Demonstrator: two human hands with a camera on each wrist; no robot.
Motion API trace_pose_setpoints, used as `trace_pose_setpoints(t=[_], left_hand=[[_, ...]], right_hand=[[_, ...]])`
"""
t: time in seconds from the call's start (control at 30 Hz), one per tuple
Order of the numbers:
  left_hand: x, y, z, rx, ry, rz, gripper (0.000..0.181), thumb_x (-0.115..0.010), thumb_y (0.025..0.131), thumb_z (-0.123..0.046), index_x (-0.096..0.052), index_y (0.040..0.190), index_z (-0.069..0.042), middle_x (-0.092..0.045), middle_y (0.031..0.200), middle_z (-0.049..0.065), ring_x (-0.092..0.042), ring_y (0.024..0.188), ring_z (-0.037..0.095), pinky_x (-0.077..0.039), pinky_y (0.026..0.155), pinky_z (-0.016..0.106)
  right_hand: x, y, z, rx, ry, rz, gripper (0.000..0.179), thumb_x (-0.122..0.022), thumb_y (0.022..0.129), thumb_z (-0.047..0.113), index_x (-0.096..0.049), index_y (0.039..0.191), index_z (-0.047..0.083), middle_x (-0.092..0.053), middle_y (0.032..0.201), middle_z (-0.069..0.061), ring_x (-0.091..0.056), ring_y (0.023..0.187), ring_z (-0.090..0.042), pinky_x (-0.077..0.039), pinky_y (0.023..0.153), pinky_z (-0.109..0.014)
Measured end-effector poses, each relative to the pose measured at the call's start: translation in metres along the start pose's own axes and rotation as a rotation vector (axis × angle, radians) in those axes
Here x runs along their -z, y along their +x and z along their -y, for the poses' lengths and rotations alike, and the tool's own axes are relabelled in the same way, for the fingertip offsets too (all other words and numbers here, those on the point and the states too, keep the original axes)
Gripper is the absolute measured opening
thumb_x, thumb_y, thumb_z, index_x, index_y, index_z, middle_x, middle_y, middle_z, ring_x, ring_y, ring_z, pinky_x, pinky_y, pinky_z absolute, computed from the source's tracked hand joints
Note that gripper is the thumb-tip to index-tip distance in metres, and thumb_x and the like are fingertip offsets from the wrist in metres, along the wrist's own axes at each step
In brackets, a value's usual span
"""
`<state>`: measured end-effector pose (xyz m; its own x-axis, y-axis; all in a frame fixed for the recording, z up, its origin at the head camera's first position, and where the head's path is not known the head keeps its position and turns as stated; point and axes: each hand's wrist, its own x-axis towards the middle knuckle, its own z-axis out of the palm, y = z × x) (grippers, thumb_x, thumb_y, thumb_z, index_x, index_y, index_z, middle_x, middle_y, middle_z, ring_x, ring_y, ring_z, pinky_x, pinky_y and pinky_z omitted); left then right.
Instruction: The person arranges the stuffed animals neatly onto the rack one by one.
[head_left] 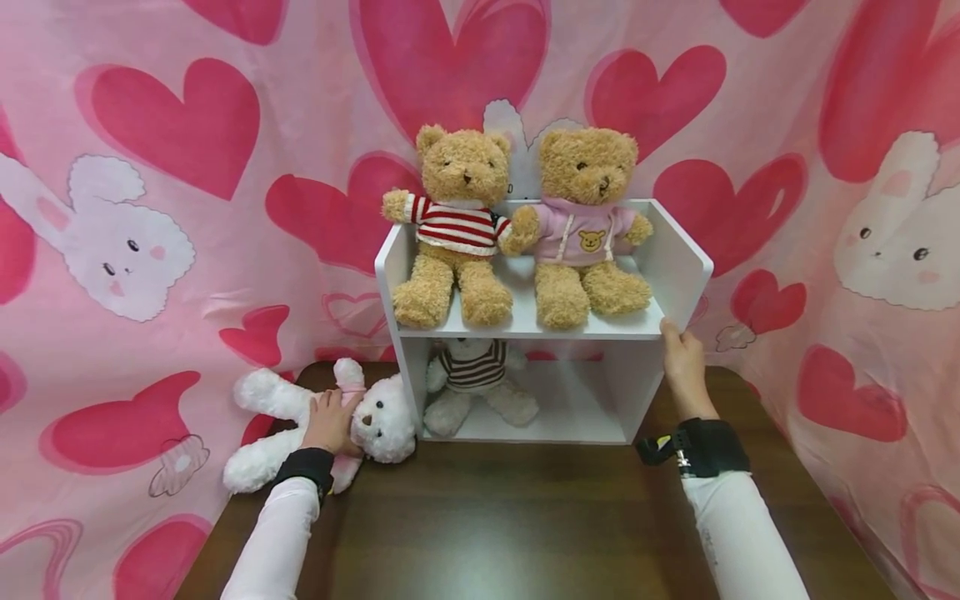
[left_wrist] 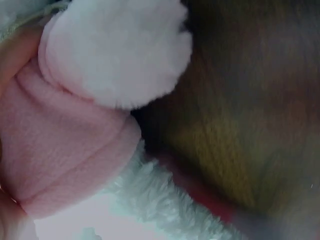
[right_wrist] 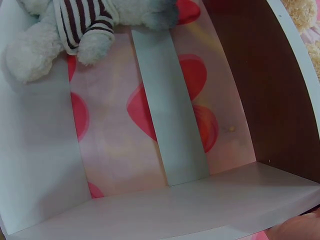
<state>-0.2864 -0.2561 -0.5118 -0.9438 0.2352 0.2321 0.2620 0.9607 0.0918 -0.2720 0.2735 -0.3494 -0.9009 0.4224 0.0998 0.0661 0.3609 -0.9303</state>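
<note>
A white plush bear (head_left: 382,417) in a pink top (left_wrist: 70,135) lies on its side at the shelf's left. My left hand (head_left: 330,421) grips it round the middle; part of the fingers shows at the left edge of the left wrist view. My right hand (head_left: 684,371) holds the right side panel of a white two-tier shelf (head_left: 525,333) near its front edge. In the right wrist view only a bit of that hand (right_wrist: 297,227) shows, outside the panel. A pale plush bear (head_left: 476,375) in a brown-striped top sits on the lower tier, at the left.
On the upper tier sit a tan bear in a red-striped sweater (head_left: 457,229) and a tan bear in a pink hoodie (head_left: 585,233). The shelf stands on a dark wooden table (head_left: 510,517). Behind hangs a pink cloth (head_left: 315,108) with hearts and rabbits.
</note>
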Motion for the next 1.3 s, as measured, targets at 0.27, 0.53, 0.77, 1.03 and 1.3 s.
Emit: trace_pose_setpoints(t=[0.27,0.53,0.77,1.03,1.3], left_hand=[[-0.004,-0.003,-0.004,0.024,-0.034,-0.059,0.087,-0.086,0.04,-0.026,-0.053,0.119,-0.007,-0.04,0.114,0.036,-0.034,0.108,0.054,-0.019,0.09,0.07],[0.002,-0.008,-0.001,-0.026,-0.061,-0.076,0.079,-0.085,0.043,-0.027,-0.057,0.115,-0.007,-0.044,0.108,0.031,-0.039,0.104,0.051,-0.023,0.088,0.065],[0.014,-0.014,0.003,-0.133,-0.027,-0.087,0.073,-0.082,0.045,-0.028,-0.059,0.111,-0.007,-0.046,0.095,0.025,-0.045,0.093,0.045,-0.034,0.083,0.056],[0.028,-0.02,0.003,-0.169,-0.084,-0.018,0.071,-0.083,0.047,-0.03,-0.06,0.111,-0.008,-0.049,0.095,0.021,-0.047,0.093,0.041,-0.039,0.083,0.052],[0.042,-0.025,0.0,-0.195,-0.145,0.018,0.07,-0.084,0.048,-0.027,-0.06,0.111,-0.008,-0.049,0.094,0.018,-0.046,0.093,0.038,-0.042,0.079,0.05]], right_hand=[[-0.002,0.001,-0.001,0.014,0.012,-0.021,0.062,-0.031,0.095,0.04,-0.038,0.131,-0.011,-0.037,0.134,-0.029,-0.038,0.116,-0.037,-0.027,0.102,-0.049],[-0.002,0.0,-0.001,0.04,-0.002,-0.059,0.059,-0.033,0.095,0.037,-0.046,0.123,-0.014,-0.043,0.127,-0.032,-0.041,0.105,-0.035,-0.031,0.097,-0.048],[-0.001,0.0,-0.001,0.026,-0.036,-0.055,0.061,-0.032,0.095,0.039,-0.046,0.118,-0.016,-0.046,0.119,-0.033,-0.041,0.098,-0.035,-0.033,0.091,-0.048],[-0.002,0.0,-0.001,0.029,-0.015,-0.053,0.06,-0.032,0.095,0.037,-0.045,0.121,-0.015,-0.044,0.124,-0.033,-0.041,0.1,-0.034,-0.031,0.094,-0.048],[-0.002,0.0,0.0,0.027,-0.001,-0.033,0.061,-0.031,0.095,0.038,-0.042,0.125,-0.015,-0.039,0.131,-0.032,-0.039,0.113,-0.036,-0.028,0.1,-0.049]])
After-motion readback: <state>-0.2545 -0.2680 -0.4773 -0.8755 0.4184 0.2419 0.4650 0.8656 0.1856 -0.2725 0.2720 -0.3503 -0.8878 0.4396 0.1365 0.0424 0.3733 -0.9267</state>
